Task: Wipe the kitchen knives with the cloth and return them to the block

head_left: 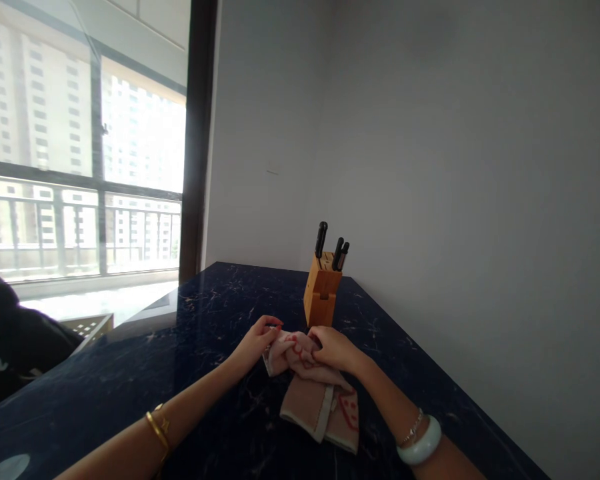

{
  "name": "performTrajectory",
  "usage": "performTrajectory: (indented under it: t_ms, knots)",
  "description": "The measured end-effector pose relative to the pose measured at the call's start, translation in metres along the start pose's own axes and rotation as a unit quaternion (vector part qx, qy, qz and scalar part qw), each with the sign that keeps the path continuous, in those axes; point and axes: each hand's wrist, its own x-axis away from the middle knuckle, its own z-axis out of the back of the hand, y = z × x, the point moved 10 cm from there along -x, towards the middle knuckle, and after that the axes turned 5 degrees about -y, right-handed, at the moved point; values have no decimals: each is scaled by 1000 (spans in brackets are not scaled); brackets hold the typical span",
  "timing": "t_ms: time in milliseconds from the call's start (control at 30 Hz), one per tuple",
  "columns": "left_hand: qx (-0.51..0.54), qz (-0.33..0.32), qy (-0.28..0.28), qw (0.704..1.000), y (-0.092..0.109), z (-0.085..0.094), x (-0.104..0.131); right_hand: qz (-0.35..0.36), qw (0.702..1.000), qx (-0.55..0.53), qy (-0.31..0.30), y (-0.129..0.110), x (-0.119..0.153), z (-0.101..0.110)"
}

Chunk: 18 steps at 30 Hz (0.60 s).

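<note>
From my remote post, I have my left hand [261, 335] and right hand [337, 348] clamped by thumb and fingers on the bunched pink-and-red cloth towel [310, 380] on the dark-blue veined tabletop [220, 303], where a forward shove could topple the light-brown wooden knife block [323, 292] just beyond.

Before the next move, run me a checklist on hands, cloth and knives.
1. Left hand on pink cloth with red markings: ok, at its left end.
2. Right hand on cloth: ok, at the bunched part.
3. Cloth flat: not ok, bunched and folded.
4. Light-brown wooden knife block standing: ok, beyond the cloth.
5. Black-handled knives in block: ok, handles up.
6. Grip firmness: cannot tell.
</note>
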Motion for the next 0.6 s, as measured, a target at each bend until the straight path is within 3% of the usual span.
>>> performTrajectory:
  t_ms: [333,467,600]
  knots:
    - [-12,-44,75,996,4,33,-6,-10,987,79,136,-24,-36,27]
    - [-40,-53,97,993,-2,43,-10,-29,981,75,177,-29,-34,35]
    - [-102,-51,157,981,-2,56,-4,-44,982,59,171,-22,-23,31]
